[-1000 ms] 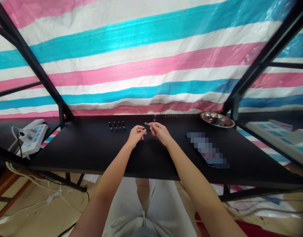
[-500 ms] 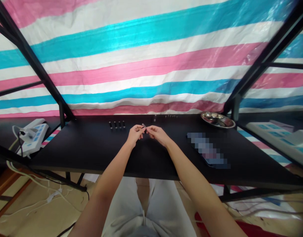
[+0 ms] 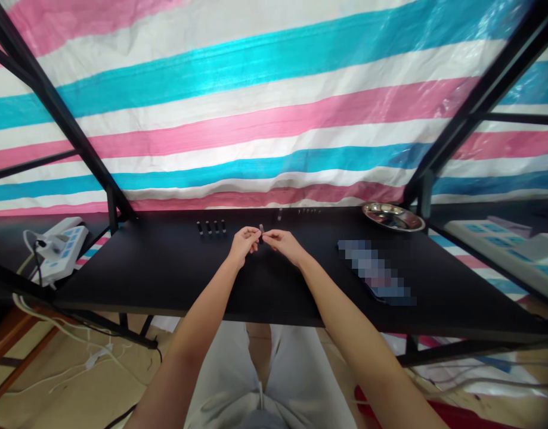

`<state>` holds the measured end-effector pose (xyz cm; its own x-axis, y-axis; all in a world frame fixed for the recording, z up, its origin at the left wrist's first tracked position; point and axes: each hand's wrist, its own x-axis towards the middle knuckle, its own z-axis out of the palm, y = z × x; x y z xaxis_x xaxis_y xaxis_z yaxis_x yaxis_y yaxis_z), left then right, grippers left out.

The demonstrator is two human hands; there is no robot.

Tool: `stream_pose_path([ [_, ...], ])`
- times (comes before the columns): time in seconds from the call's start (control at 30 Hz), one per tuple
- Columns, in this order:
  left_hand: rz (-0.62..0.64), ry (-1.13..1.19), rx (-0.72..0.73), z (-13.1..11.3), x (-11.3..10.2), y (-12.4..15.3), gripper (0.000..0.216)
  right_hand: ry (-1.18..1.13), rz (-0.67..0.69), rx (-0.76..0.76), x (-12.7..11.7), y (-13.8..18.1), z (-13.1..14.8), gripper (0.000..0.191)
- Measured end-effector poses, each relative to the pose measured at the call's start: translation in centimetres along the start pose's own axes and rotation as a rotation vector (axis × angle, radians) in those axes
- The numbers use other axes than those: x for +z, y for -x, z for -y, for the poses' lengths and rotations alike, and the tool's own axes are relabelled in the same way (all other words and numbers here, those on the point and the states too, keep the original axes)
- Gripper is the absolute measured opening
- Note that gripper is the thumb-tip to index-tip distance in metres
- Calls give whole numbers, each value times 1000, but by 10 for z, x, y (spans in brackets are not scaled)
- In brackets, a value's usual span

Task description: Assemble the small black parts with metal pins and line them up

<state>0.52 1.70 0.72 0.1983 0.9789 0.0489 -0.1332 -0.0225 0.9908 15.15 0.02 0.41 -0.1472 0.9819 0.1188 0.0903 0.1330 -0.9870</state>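
Through the head camera I saw the left hand [image 3: 245, 244] and the right hand [image 3: 284, 244] nearly meeting over the surface [image 3: 166, 271], each with thumb and finger pinched on one small slim piece [image 3: 262, 228]. That piece stood roughly upright between them, its pale top poking clear; the lower part looked dark, but fingers covered much of it and I could not make out where it ended. The curled fingers behind both pinches were partly lost to me.

From there, toward nine o'clock, I counted four dark sticks [image 3: 211, 227] with pale ends, lined up side by side. Between one and two o'clock lay a small greyish piece [image 3: 279, 214], too tiny to identify, and at two o'clock a row of specks [image 3: 309, 211], fainter yet. At three o'clock, well apart, sat a shiny metal dish [image 3: 393, 217]. Near four o'clock, pixelation hid nearly all of a flat object [image 3: 375, 273]. Far out at nine o'clock I had a white power strip [image 3: 68, 253]; at five, something red [image 3: 390, 411] was cut off by the frame.
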Motion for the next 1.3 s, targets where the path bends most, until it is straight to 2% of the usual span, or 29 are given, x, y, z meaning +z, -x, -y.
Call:
stream_pose_path([
  [0.27, 19, -7, -14, -1, 0, 2, 20, 77, 34, 33, 2, 2, 2, 36],
  [0.57, -27, -151, -65, 2, 2, 1, 12, 159, 119, -27, 2, -5, -15, 32],
  [0.73, -42, -185, -48, 6, -1, -3, 12, 197, 112, -49, 1, -10, -18, 32],
  [0.83, -109, -275, 38, 9, -4, -3, 15, 278, -11, -83, -8, -21, -19, 31],
  [0.93, -201, -434, 151, 12, -6, -2, 15, 410, -273, -111, -20, -37, -22, 26],
  [1.0, -234, -535, 227, 14, -7, 0, 15, 549, -390, -94, -25, -48, -25, 21],
  [1.13, -234, -667, 273, 16, -7, 1, 15, 726, -454, -9, -28, -64, -31, 17],
  [1.3, -230, -718, 257, 16, -7, 2, 15, 773, -496, 98, -28, -74, -37, 18],
])
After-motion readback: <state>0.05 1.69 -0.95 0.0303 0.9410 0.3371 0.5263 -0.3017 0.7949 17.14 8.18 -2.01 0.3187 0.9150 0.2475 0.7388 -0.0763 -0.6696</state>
